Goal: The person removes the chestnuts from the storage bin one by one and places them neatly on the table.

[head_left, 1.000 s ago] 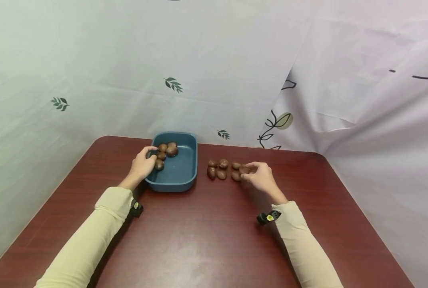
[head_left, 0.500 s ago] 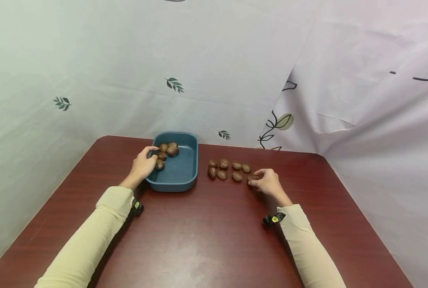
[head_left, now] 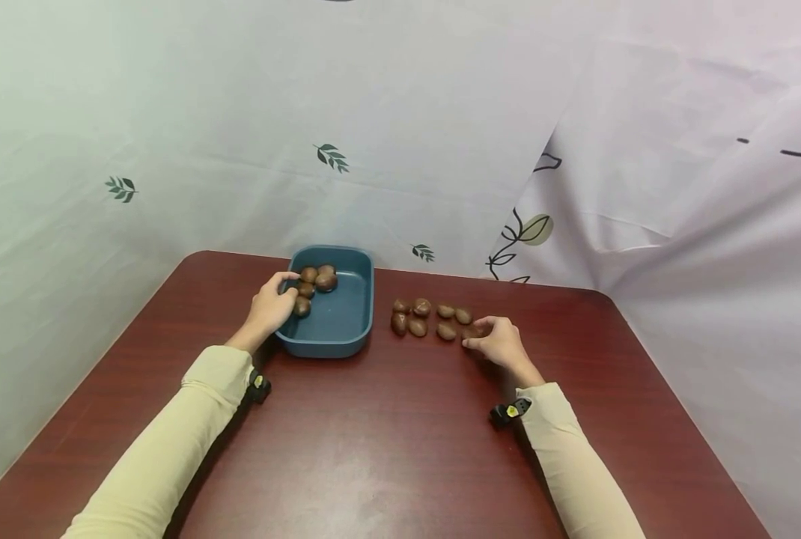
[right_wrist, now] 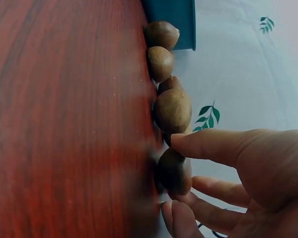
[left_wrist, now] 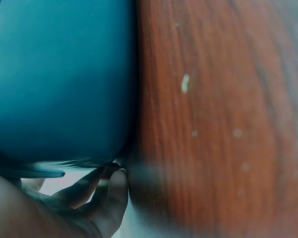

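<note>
My left hand (head_left: 270, 305) grips the left rim of a blue bin (head_left: 324, 349), thumb over the edge; in the left wrist view its fingers (left_wrist: 114, 203) curl against the bin's outer side. Several glossy brown nuts (head_left: 326, 281) lie along the left side inside the bin. To its right, more brown nuts (head_left: 418, 327) sit on the table in two short rows. At the right end of the front row, my right hand (head_left: 501, 343) pinches a brown nut (right_wrist: 173, 171) between thumb and fingers, low at the table surface. Its neighbour, an oval nut (right_wrist: 173, 110), lies just beyond the thumb.
The dark red wooden table (head_left: 373, 449) stretches in front of both forearms. A white cloth (head_left: 239, 150) with leaf prints hangs behind the table's back edge and at its sides. A black wrist camera (head_left: 508, 412) is strapped on each arm.
My right hand has moved right and slightly nearer with a nut, to the end of the front row, and has stayed there over the last half second. The left hand stays on the bin.
</note>
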`<state>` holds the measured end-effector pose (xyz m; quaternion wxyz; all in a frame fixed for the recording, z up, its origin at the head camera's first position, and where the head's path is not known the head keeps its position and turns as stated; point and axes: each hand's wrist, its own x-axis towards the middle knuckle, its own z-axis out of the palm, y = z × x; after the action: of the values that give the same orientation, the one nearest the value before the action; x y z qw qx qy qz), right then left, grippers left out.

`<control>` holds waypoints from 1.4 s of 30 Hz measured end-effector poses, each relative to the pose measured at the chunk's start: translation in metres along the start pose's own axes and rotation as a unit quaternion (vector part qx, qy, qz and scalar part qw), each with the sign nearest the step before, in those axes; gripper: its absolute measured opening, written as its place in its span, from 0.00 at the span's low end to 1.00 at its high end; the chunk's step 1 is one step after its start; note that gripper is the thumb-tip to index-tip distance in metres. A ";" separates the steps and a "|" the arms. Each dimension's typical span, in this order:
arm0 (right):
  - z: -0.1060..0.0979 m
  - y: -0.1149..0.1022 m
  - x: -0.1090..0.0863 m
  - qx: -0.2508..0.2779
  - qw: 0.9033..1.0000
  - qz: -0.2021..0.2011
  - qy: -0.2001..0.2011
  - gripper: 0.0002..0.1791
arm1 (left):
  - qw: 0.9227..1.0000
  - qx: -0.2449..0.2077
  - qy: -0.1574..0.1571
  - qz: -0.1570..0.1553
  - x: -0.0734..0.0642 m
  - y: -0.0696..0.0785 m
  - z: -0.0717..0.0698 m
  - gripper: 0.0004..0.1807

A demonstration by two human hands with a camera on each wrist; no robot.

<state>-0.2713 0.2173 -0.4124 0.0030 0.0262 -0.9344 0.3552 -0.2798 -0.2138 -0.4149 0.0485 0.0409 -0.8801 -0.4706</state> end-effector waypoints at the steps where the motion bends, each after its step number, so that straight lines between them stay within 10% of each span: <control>1: 0.000 0.000 0.000 -0.003 1.000 -0.004 0.000 0.25 | 1.000 0.000 -0.001 0.000 0.000 0.000 0.000 0.25; 16: -0.001 -0.046 -0.008 -0.001 0.998 -0.060 0.037 0.26 | 1.000 0.011 0.000 0.005 0.005 0.005 0.001 0.24; 31: 0.078 -0.161 0.006 0.113 0.982 -0.153 -0.013 0.20 | 1.000 0.012 0.012 0.003 0.002 0.000 0.003 0.24; 42: 0.128 -0.202 0.017 0.102 0.980 -0.146 -0.086 0.25 | 1.000 0.008 0.010 -0.002 0.000 0.001 0.003 0.23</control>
<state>-0.2759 -0.0190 -0.3739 -0.0286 0.1931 -0.8761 0.4409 -0.2803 -0.2109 -0.4153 0.0556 0.0480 -0.8830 -0.4636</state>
